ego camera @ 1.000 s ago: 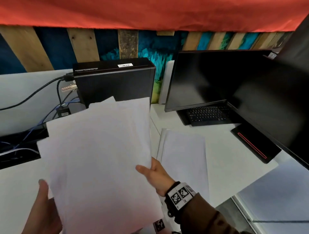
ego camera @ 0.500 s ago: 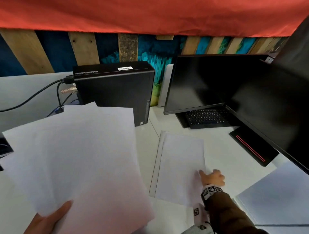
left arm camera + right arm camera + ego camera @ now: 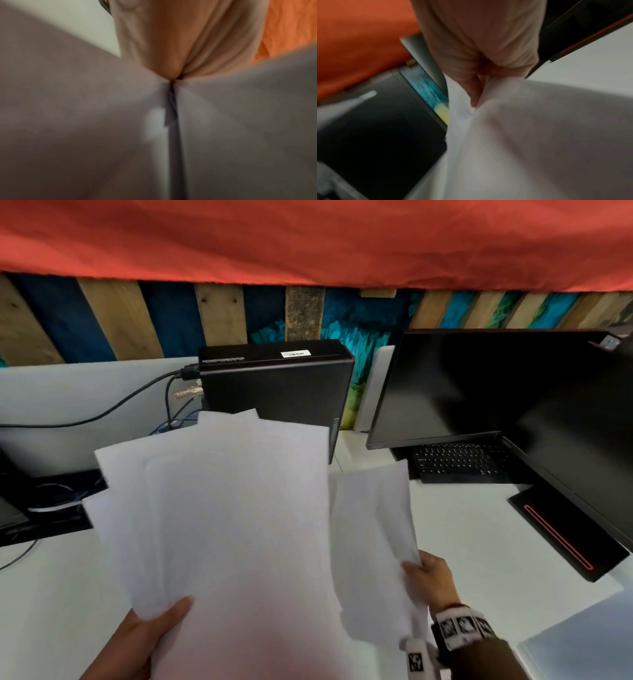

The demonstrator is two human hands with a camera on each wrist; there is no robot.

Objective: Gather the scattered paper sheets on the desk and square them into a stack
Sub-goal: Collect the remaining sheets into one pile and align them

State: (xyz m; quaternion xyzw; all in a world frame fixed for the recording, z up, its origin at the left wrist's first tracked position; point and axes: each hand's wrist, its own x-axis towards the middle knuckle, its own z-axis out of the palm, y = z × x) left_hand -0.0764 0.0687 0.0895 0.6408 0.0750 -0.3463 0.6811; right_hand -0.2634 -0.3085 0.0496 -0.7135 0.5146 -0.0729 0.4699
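A: Where are the papers?
B: Left hand (image 3: pixel 137 642) pinches the fanned sheaf (image 3: pixel 219 525) above the bench (image 3: pixel 479 542); right hand (image 3: pixel 433 580) grips the lifted sheet (image 3: pixel 371 529).
A: Handling?
B: Light, floppy, slippery; probably best held by the edges.

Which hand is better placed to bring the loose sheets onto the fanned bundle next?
Right. The right hand pinches the lifted sheets just beside the fanned bundle, which the left hand grips from below and merely needs to steady.
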